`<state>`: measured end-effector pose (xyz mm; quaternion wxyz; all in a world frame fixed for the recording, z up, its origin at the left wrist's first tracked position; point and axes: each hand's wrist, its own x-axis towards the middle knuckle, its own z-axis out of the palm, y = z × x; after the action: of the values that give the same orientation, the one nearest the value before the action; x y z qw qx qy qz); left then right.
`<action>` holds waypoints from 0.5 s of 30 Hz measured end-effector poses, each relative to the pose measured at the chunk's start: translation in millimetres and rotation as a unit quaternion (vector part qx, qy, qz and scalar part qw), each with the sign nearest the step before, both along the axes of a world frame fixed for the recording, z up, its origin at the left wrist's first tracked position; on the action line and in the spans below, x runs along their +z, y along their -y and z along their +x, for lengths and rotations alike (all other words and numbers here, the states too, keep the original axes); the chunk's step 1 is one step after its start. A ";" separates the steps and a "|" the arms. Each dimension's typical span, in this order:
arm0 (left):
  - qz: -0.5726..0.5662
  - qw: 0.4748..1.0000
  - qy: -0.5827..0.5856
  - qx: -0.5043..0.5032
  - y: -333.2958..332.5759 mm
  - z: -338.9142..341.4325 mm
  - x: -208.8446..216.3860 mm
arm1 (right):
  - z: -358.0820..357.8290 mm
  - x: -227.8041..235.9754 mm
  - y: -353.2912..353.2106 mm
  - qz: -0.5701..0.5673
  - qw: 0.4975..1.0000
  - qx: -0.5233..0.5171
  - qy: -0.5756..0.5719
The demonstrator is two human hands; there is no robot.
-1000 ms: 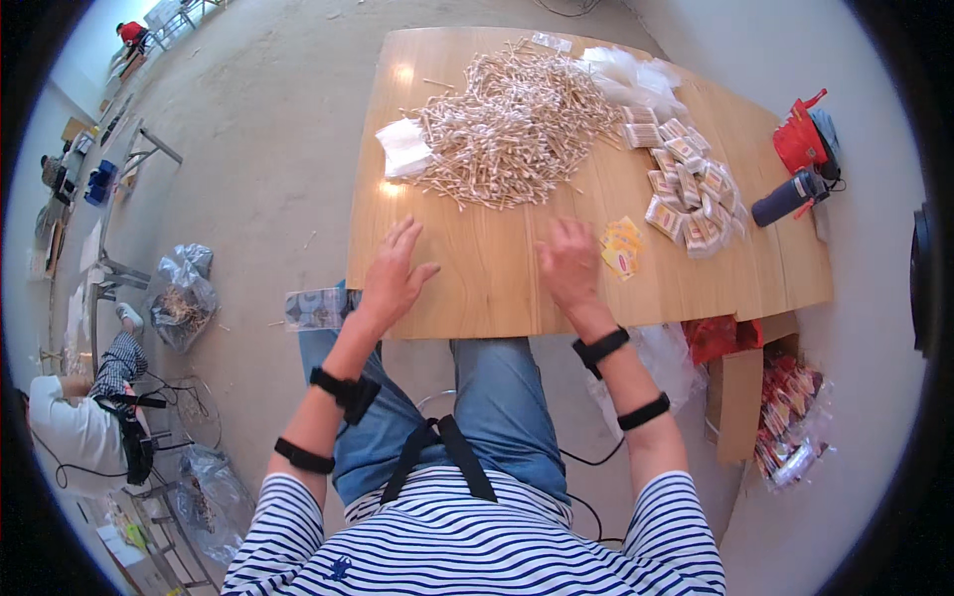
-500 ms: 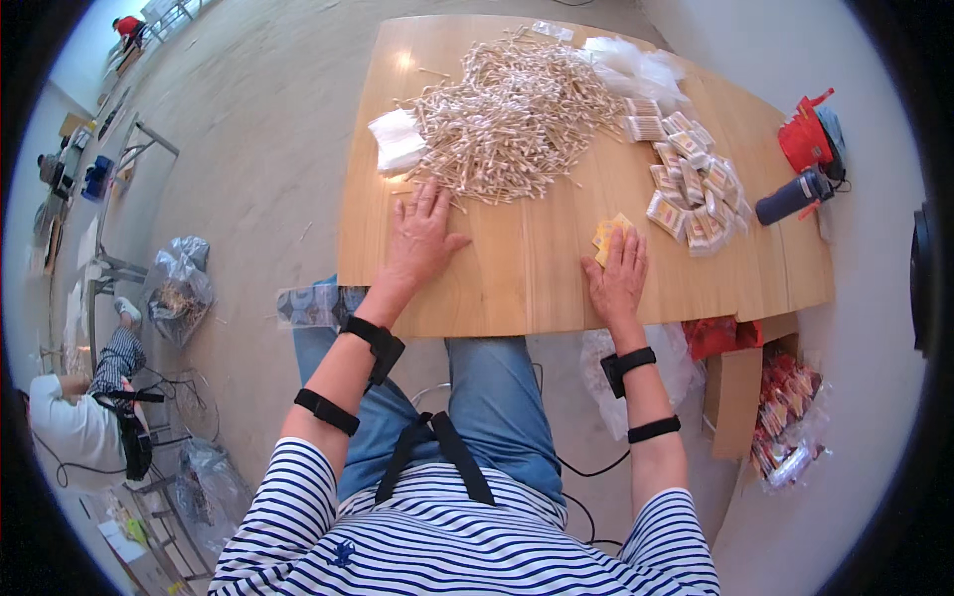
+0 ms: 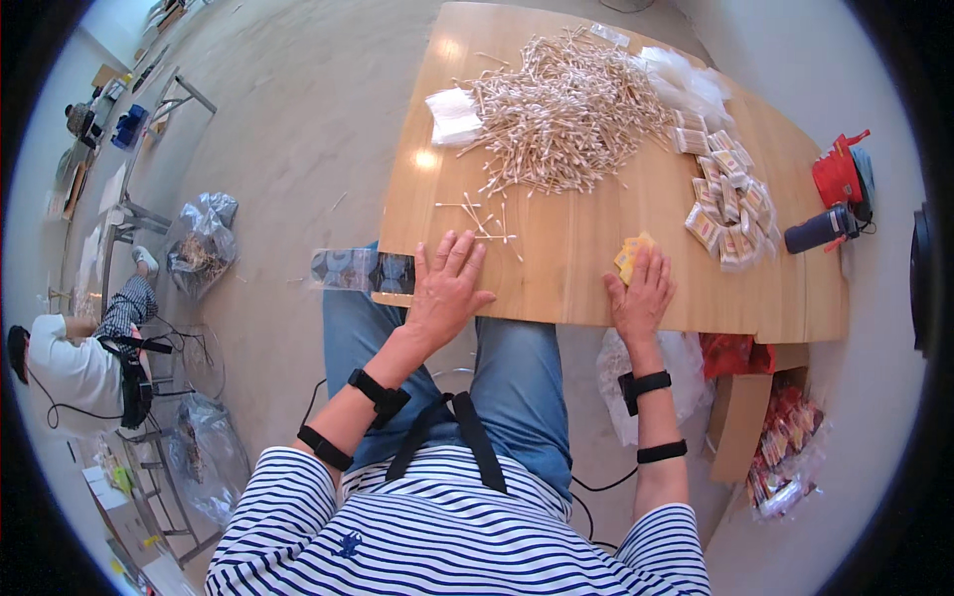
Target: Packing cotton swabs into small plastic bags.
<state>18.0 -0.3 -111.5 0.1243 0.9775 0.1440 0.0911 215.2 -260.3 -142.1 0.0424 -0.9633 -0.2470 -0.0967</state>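
Swabs [image 3: 505, 221] lie loose and partly crossed on the desk [image 3: 556, 273], just beyond the left hand [image 3: 447, 283], apart from the large heap [image 3: 571, 109]. That hand is palm down with fingers extended, seemingly holding nothing. The right hand [image 3: 642, 290] is also uncurled, its fingertips over yellow cards [image 3: 627, 258]; whether it presses on them I cannot tell. For good handling, the left fingers would best sweep low and lightly, bringing the thin sticks parallel with their cotton tips unbent, away from the desk's near edge. Cards probably separate best if the right fingertips slide a single one off by its exposed corner.
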 end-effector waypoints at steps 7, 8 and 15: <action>-0.038 0.999 0.009 -0.017 -3.4 -8.1 7.0 | -28.8 22.9 -55.1 0.092 0.987 0.128 -0.012; -0.045 0.999 0.015 -0.010 -4.6 -7.8 7.6 | -38.8 22.2 -57.4 0.072 0.985 0.154 -0.003; -0.027 0.998 0.047 0.017 -30.0 6.0 4.8 | -29.2 30.5 -50.3 0.049 0.983 0.133 0.113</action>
<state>24.0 29.7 -106.7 0.1555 0.9660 0.1567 0.1347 186.0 -209.9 -111.5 0.0741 -0.9016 -0.3706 -0.2105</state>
